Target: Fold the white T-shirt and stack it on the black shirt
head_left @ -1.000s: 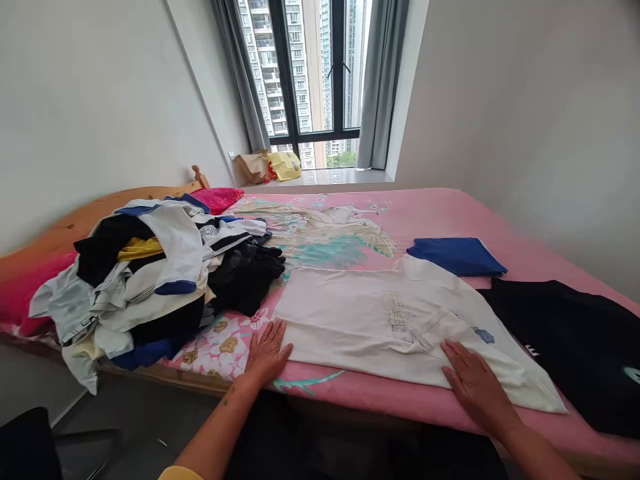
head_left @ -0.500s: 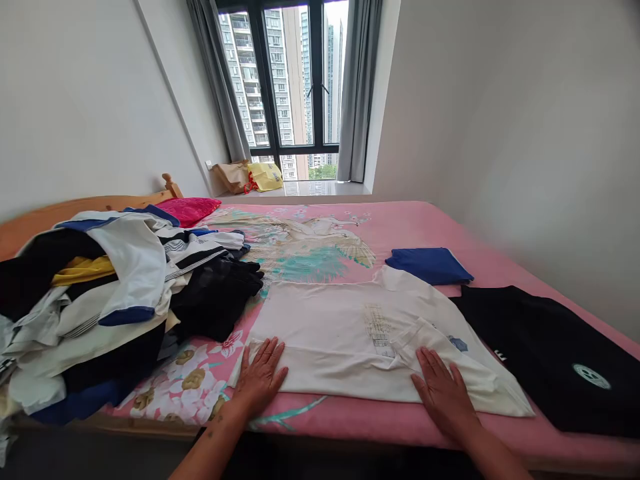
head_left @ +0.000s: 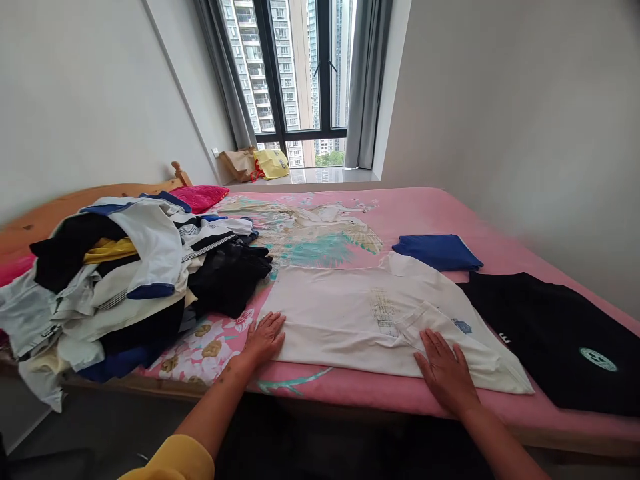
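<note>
A cream T-shirt [head_left: 350,313] lies spread flat near the front edge of a bed with a pink flowered sheet [head_left: 425,207]. My left hand [head_left: 264,339] rests flat on the shirt's near left corner, fingers stretched out. My right hand [head_left: 443,373] presses flat on the shirt's near edge further right, fingers apart, just below a folded-over sleeve. Neither hand holds anything.
A heap of mixed clothes [head_left: 125,273] covers the bed's left side. A folded blue garment [head_left: 435,251] lies beyond the shirt, a black T-shirt [head_left: 550,333] to its right. Wooden headboard [head_left: 75,207] at left, bags [head_left: 255,163] on the window sill, wall at right.
The view shifted slightly. Both hands stay flat on the shirt's near edge; the right hand slid a little along it, smoothing the cloth.
</note>
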The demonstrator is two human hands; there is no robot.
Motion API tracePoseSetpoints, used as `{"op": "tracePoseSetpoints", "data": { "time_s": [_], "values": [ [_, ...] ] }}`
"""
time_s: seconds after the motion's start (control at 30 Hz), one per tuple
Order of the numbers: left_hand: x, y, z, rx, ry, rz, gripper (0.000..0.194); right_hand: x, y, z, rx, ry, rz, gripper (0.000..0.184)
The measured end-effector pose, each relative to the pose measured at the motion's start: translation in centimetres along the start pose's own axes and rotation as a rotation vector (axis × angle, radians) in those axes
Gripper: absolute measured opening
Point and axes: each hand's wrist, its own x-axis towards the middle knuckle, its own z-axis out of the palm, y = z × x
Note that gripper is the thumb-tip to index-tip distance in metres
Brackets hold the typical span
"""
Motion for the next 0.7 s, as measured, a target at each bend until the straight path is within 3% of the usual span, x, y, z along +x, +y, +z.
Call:
{"op": "tracePoseSetpoints", "data": {
  "time_s": [0.17,0.33,0.53,0.7],
  "values": [
    [2.4,-2.5,-3.1,-0.058,-0.012,-0.1,0.04,-0.1,0.0,0.4,0.004,0.032,-0.009,0.059],
    [3.4,-3.5,-4.3,-0.231,-0.114,-0.133,0.015,-0.3,0.2,0.7,0.006,0.059,-0.023,0.058],
    [1.8,-4.7,-3.6,-0.376,-0.148,-0.154,0.026,-0.3,0.3,0.7,0.015,0.058,-0.026,0.059],
    [-0.4,-4.9,-2.7,-0.272,0.006,-0.283,0.041,-0.1,0.0,0.3,0.023,0.025,-0.006,0.057]
  ]
}}
